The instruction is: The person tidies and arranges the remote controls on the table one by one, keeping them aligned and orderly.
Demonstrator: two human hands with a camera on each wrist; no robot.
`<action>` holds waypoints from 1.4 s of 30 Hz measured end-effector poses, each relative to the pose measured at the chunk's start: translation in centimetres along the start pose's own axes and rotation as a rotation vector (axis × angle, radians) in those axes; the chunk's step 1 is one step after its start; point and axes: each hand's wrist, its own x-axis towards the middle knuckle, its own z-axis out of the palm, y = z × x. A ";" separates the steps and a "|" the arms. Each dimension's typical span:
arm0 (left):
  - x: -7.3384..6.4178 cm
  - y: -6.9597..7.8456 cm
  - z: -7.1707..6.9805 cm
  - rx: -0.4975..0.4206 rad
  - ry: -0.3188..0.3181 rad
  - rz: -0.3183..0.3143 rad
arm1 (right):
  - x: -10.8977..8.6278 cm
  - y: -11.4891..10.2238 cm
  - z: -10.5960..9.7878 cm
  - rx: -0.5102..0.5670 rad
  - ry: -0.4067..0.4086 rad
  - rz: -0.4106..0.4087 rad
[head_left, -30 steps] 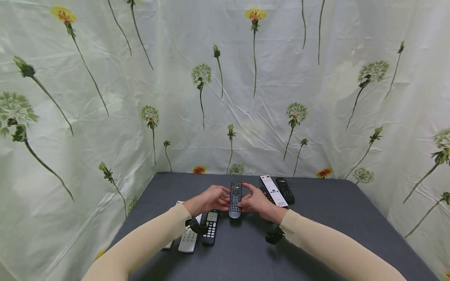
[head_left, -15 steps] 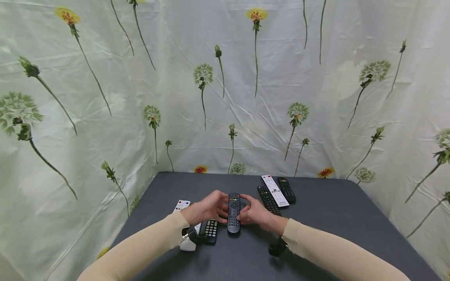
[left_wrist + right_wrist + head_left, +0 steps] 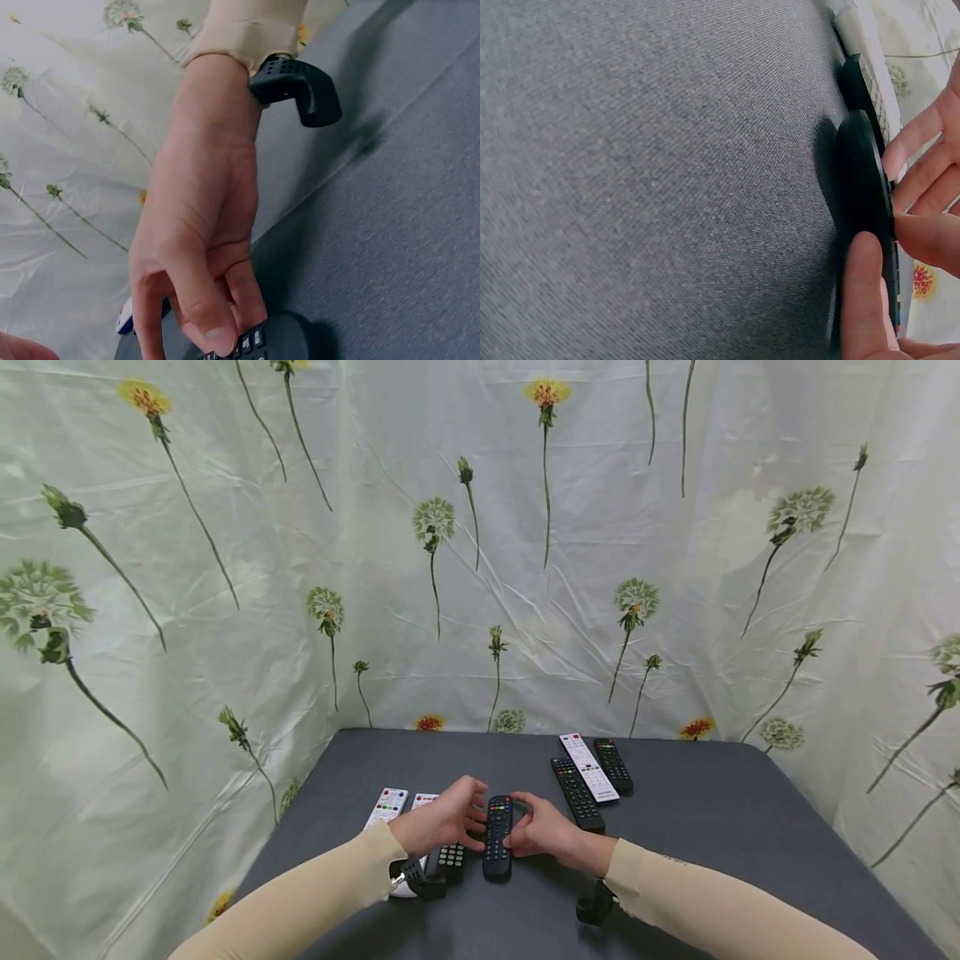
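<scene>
Right fingers (image 3: 864, 300) grip black remote (image 3: 498, 827); head view: keypad (image 3: 496, 850); right wrist view: side (image 3: 862, 172); left fingers (image 3: 150, 319): hold unclear

Pale flower-print curtain (image 3: 390, 602) behind, dark grey tabletop (image 3: 705, 802)

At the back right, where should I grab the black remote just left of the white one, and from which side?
Probably the near end of that black remote, reaching from the front and pinching across its long edges. It is slim, and the white remote crowds its right side farther back, while the near end sticks out past it, uncovered.
</scene>
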 end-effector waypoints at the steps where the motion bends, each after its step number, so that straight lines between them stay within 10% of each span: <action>1: 0.0 -0.1 0.1 -0.001 0.006 0.008 | 0.0 0.0 0.0 -0.011 0.000 0.004; 42: -1.8 -1.0 0.7 0.098 0.013 0.127 | -0.7 0.6 0.3 -0.108 -0.042 -0.026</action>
